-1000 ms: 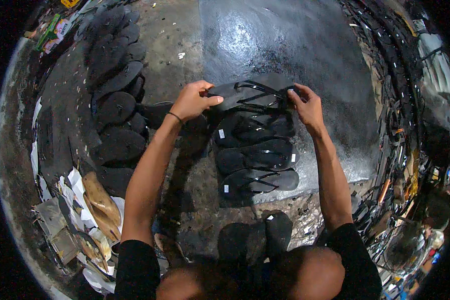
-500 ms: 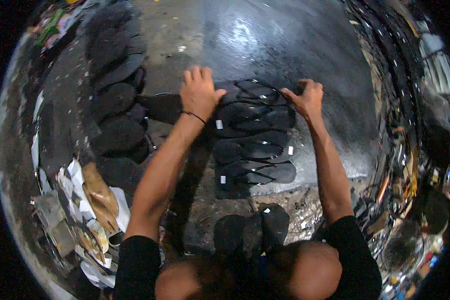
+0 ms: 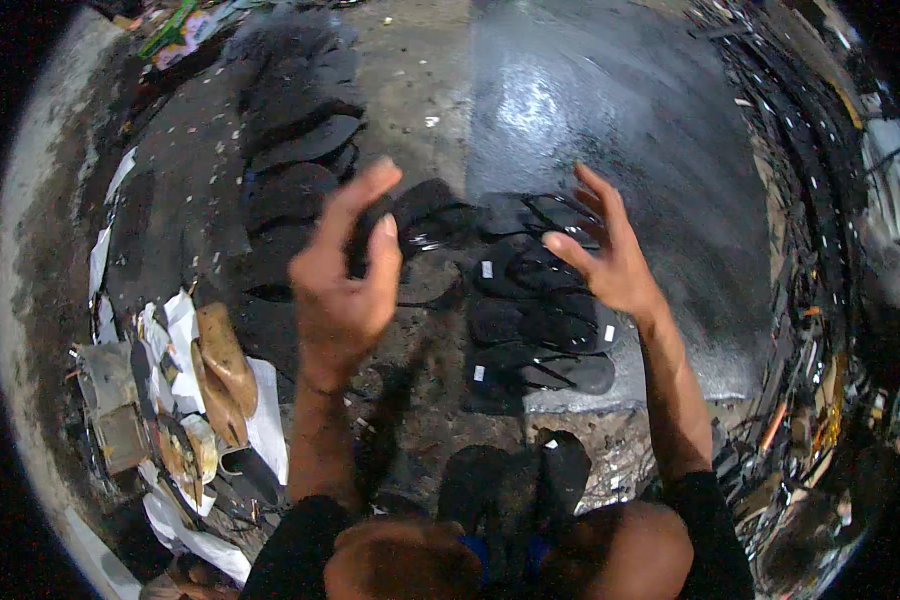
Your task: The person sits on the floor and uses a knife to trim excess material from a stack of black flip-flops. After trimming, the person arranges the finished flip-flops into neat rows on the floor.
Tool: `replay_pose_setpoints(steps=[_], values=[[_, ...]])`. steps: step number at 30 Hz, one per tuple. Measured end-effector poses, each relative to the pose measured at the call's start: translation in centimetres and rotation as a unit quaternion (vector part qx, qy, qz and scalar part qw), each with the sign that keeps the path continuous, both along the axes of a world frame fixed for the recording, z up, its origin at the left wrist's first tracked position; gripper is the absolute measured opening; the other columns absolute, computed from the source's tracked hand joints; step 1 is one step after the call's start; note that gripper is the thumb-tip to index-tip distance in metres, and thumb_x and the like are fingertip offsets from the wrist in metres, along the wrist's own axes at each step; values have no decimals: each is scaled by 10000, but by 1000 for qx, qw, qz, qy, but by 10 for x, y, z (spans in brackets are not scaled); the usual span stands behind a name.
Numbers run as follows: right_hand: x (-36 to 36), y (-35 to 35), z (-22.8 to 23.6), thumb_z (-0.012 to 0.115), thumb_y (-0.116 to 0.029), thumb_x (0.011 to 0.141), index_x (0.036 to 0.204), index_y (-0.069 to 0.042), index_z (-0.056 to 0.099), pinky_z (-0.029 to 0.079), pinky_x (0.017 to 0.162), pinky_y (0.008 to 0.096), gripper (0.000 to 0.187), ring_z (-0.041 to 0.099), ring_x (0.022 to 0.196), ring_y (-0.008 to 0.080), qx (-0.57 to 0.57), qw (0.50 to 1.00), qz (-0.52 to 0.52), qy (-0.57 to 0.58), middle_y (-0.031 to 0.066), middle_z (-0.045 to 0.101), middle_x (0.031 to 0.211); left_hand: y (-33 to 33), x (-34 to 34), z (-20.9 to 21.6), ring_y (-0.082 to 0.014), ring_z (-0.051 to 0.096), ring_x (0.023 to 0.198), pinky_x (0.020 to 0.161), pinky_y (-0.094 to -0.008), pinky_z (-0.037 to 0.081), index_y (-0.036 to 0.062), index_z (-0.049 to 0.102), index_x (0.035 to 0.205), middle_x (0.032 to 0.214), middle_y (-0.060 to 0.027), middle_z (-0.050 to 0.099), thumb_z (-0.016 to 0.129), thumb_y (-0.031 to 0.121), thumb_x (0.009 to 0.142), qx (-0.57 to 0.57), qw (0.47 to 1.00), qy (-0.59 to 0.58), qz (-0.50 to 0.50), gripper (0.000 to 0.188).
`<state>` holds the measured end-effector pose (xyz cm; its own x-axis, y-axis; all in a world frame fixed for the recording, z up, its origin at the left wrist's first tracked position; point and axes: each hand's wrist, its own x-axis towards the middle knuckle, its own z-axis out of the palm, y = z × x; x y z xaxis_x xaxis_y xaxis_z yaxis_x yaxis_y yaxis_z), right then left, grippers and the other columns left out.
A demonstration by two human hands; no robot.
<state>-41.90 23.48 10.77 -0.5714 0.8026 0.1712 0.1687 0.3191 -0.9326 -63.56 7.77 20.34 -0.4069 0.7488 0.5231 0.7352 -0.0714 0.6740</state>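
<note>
A row of black flip-flops (image 3: pixel 570 373) with thin shiny straps and small white labels lies sideways in front of me. My right hand (image 3: pixel 610 255) hovers by the far end of this row, its thumb and fingers apart, holding nothing. Left of the row, my left hand (image 3: pixel 350 285) is raised, thumb and fingers spread, also holding nothing. Beyond its thumb lies another dark flip-flop (image 3: pixel 430 205) with a glossy strap, partly in shadow. Black soles (image 3: pixel 315 140) lie in a column at the left, some hidden behind my left hand.
Dark shiny sheeting (image 3: pixel 660 200) covers the floor at the right, with a heap of scraps (image 3: pixel 810 400) along its outer side. At the near left are brown foot-shaped forms (image 3: pixel 225 370) among white paper (image 3: pixel 267 420). Two dark soles (image 3: pixel 565 470) show near my knees.
My left hand has drawn back toward me and left of the row's far end. My right hand has moved slightly inward, fingers lifting open. The view has shifted left.
</note>
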Motion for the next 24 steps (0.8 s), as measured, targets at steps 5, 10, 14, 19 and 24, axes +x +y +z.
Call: replay_pose_setpoints(steps=[5,10,14,19,24], values=[[10,74,49,712,-236,904,1062,-30,674,451,872,263,263,579,902,91,-144,988,53,0,-15,659,962,80,-18,-14,-119,608,969,858,-280,497,16,542,1256,1080,-75,648,619,147,953,39,896,-434,-81,339],[22,119,20,749,-252,870,1264,-4,566,484,899,300,500,629,979,173,-315,947,-15,69,107,643,1123,136,-55,-120,-145,649,839,722,-320,585,-36,549,1233,1007,-92,661,717,198,902,-51,857,-511,-30,438],[32,158,-88,784,-380,817,1364,63,481,496,930,343,766,642,1034,240,-295,947,-123,39,184,636,1198,152,-46,-179,-167,684,924,650,-295,575,-51,597,1212,1044,-144,698,760,182,865,-135,874,-467,-20,449],[19,164,-152,786,-443,798,1337,84,509,480,964,371,804,607,1140,280,-259,954,-148,-18,236,625,1235,149,-51,-204,-201,682,975,877,-330,522,14,739,1050,1056,-138,725,822,300,778,-202,944,-256,57,404],[15,167,-161,791,-470,780,1257,46,591,500,920,389,731,630,1087,316,-128,967,-195,-107,231,665,1150,158,-48,-206,-250,699,967,894,-351,519,33,747,1041,1056,-157,727,812,329,770,-254,947,-186,69,407]])
